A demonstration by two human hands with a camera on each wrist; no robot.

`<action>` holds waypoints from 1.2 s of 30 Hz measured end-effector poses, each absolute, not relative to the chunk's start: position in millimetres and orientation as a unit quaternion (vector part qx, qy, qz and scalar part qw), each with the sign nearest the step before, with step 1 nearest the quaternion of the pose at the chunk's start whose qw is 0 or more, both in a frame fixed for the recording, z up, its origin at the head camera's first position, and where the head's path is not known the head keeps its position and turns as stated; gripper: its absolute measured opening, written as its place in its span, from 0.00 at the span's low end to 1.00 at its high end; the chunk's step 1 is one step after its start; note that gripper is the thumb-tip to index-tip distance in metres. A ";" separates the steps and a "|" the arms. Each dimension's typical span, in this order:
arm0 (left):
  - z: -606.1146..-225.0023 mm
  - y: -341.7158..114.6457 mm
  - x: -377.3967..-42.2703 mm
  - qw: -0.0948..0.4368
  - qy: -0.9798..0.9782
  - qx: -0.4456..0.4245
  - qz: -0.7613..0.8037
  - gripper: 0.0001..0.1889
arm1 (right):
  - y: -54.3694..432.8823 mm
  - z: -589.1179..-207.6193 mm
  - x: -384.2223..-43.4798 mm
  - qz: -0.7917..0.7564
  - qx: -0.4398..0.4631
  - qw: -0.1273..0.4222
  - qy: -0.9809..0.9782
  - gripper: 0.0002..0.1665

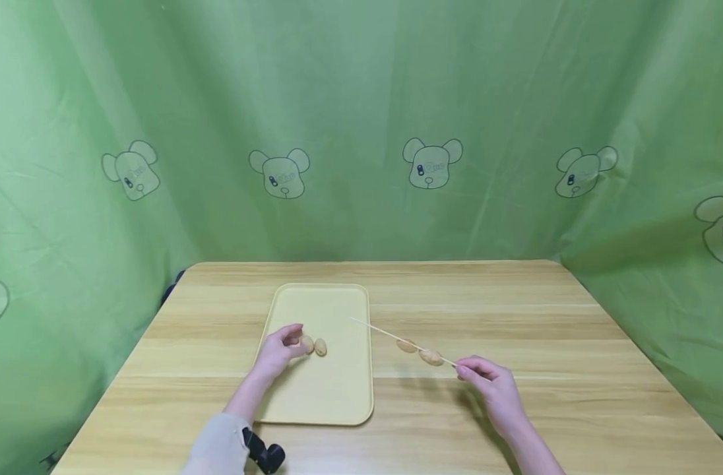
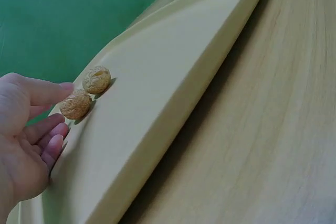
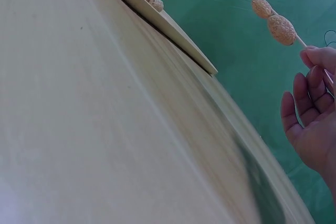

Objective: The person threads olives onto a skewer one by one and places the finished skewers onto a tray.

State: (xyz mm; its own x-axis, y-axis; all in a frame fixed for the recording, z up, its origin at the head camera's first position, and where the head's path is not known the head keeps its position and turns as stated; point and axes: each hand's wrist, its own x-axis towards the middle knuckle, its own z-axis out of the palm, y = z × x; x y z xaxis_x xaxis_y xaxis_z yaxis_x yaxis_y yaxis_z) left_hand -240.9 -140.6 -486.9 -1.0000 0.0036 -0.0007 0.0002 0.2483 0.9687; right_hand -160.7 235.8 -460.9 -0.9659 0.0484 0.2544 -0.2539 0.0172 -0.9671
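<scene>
My right hand (image 1: 493,389) pinches the lower end of a thin wooden skewer (image 1: 378,328), which slants up to the left. Two brown, wrinkled, oval puffs are threaded on it, a larger puff (image 3: 282,29) nearer the fingers and a smaller puff (image 3: 261,7) farther along. Over the left side of a cream tray (image 1: 338,396) my left hand (image 1: 277,353) has thumb and fingertips at opposite sides of a loose wrinkled puff (image 2: 76,104). Beside it on the tray lies another puff (image 2: 97,80). The skewer's thin tip overlaps the tray's right side in the head view.
The tray, with its low raised rim, lies left of the middle on a wood-grain table (image 1: 575,369). Behind the table hangs a green curtain (image 1: 349,224) printed with bear heads. A black wrist device (image 1: 263,452) sits at the left sleeve (image 1: 218,448).
</scene>
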 end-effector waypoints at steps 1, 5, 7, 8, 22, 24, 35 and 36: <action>-487.4 -140.1 -241.1 0.002 0.797 0.001 0.603 0.30 | 235.8 -461.2 -160.7 0.696 0.074 0.109 -0.706 0.03; -489.6 -138.3 -242.8 -0.002 0.816 0.004 0.579 0.28 | 236.3 -462.5 -160.5 0.690 0.078 0.110 -0.711 0.03; -489.8 -137.4 -243.5 -0.009 0.819 0.006 0.573 0.27 | 236.4 -462.9 -160.4 0.686 0.076 0.112 -0.715 0.03; -490.0 -137.1 -244.0 -0.014 0.822 0.009 0.569 0.27 | 236.3 -463.1 -160.3 0.684 0.075 0.112 -0.717 0.03; -482.1 -130.9 -235.8 -0.015 0.804 0.016 0.594 0.23 | 235.6 -469.1 -158.3 0.685 0.071 0.100 -0.718 0.04; -477.8 -127.8 -233.0 -0.005 0.788 0.024 0.615 0.23 | 235.4 -469.4 -157.9 0.688 0.070 0.101 -0.715 0.04; -451.7 -118.6 -213.9 0.044 0.744 0.085 0.662 0.25 | 234.8 -467.3 -157.8 0.685 0.074 0.095 -0.718 0.04; -449.5 -118.1 -212.1 0.052 0.738 0.095 0.667 0.26 | 234.9 -467.0 -157.8 0.684 0.076 0.095 -0.720 0.04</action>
State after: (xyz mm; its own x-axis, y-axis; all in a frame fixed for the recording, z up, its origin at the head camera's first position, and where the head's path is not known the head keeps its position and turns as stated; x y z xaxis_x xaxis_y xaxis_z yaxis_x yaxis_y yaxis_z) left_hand -212.1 -118.1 -449.5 -0.9765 0.2099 0.0495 0.0704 0.0933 0.9931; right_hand -157.8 234.9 -467.0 -0.9705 0.0203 0.2401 -0.2388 0.0536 -0.9696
